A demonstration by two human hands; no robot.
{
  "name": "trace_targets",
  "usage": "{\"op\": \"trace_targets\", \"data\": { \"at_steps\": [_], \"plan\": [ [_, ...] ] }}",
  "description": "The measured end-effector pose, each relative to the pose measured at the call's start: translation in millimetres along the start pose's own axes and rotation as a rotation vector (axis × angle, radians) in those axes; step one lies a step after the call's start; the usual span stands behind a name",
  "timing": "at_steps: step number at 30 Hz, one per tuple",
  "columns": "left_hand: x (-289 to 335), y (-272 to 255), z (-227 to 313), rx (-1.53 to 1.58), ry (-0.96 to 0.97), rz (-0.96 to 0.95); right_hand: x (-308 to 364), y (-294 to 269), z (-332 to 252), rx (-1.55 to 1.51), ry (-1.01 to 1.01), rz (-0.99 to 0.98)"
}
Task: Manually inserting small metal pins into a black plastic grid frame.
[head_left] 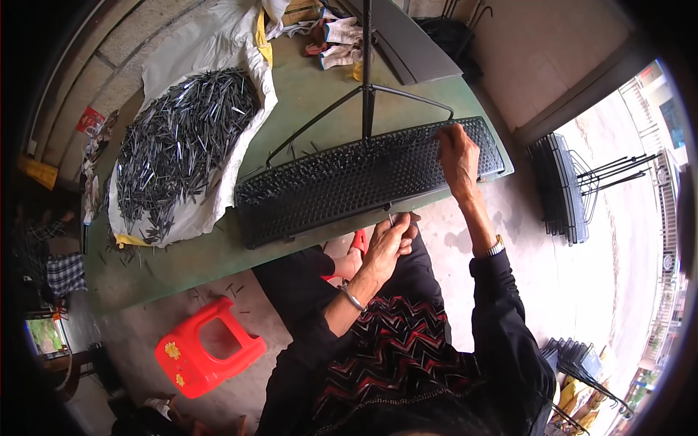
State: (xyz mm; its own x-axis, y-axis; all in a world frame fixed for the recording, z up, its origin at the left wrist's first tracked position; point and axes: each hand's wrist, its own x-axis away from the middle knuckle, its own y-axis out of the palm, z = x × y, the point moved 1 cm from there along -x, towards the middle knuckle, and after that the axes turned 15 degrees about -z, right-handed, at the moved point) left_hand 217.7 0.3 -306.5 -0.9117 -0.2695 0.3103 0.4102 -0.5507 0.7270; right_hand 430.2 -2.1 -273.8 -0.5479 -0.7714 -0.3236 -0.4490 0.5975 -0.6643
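Observation:
A long black panel full of small holes (pixel 342 185) lies along the table's near edge. Short dark pieces stick up along its far side, and a black rod with splayed braces (pixel 367 116) rises from it. On the panel's right part rests my right hand (pixel 459 156), its fingers pinched downward; what they hold is hidden. Just below the panel's near edge, my left hand (pixel 389 243) is closed around a thin shiny metal piece (pixel 391 218). A heap of thin dark strips (pixel 189 145) lies on a white woven sack (pixel 185 54) to the left.
The green table (pixel 174 280) bears grey flat boards (pixel 407 51) and work gloves (pixel 340 43) at the back. A red plastic stool (pixel 193 363) lies on the floor at left. More black panels with rods (pixel 567 189) are stacked at right.

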Motion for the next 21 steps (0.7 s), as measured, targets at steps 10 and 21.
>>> {"op": "trace_targets", "data": {
  "at_steps": [10,21],
  "plan": [
    [3.8,2.5,3.6,0.042,-0.001,-0.005,-6.8,6.9,-1.8,0.132,-0.066,0.028],
    [2.3,4.7,3.0,0.005,0.0,-0.027,-15.5,2.8,12.2,0.067,-0.189,-0.117]
  ]
}}
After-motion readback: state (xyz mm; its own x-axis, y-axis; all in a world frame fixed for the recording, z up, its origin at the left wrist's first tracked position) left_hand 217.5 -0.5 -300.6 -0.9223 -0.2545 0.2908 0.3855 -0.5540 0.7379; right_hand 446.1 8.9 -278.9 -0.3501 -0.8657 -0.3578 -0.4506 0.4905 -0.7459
